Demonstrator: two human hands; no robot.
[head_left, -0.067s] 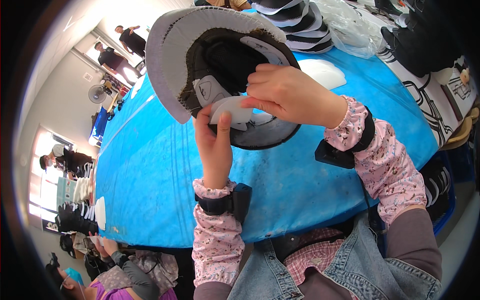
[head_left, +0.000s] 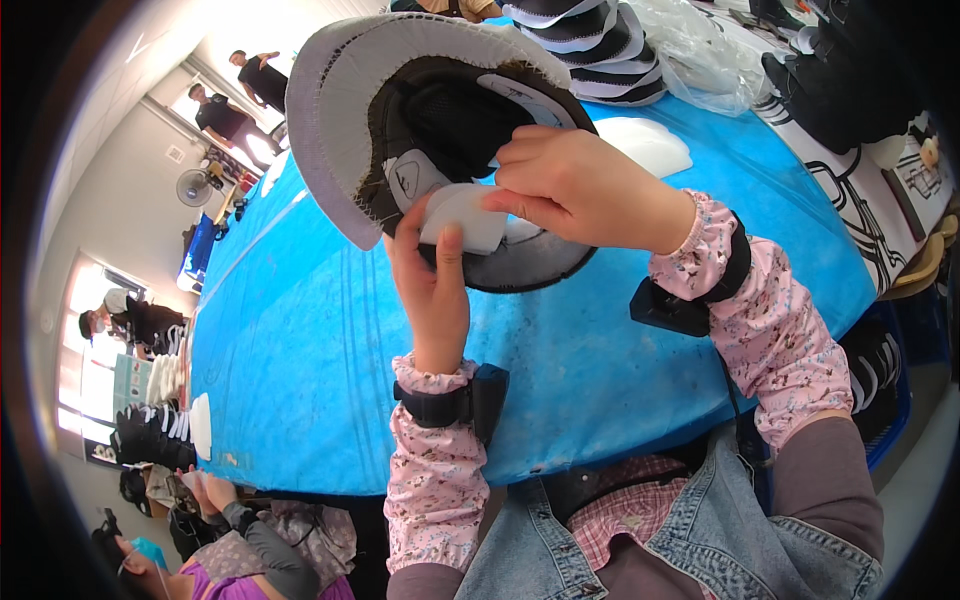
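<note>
An unfinished cap [head_left: 345, 120] with a wide, pale stitched brim and a dark inside is tilted up above the blue table. Light patches with drawn outlines line its inner wall. My left hand [head_left: 430, 270] is closed at its near left edge, the thumb pressing a thin white curved piece [head_left: 475, 222] against the fingers. At that piece's upper right edge, my right hand [head_left: 575, 185] is closed, thumb and forefinger pinched together. Its other fingers are curled in front of the cap's opening, and whatever lies inside them is hidden.
A blue cover [head_left: 600, 360] lies over the table. Flat white pieces [head_left: 645, 145] rest beyond my right hand, near stacked black-and-white caps [head_left: 610, 50] and clear plastic [head_left: 700, 60]. Black items [head_left: 830, 90] lie at the far right. Another person's hands [head_left: 212, 492] show at lower left.
The cap has shifted slightly up and left. The white layers, fanned apart a moment ago, now look like one flat piece. My left wrist has moved a little; my right hand has barely moved.
</note>
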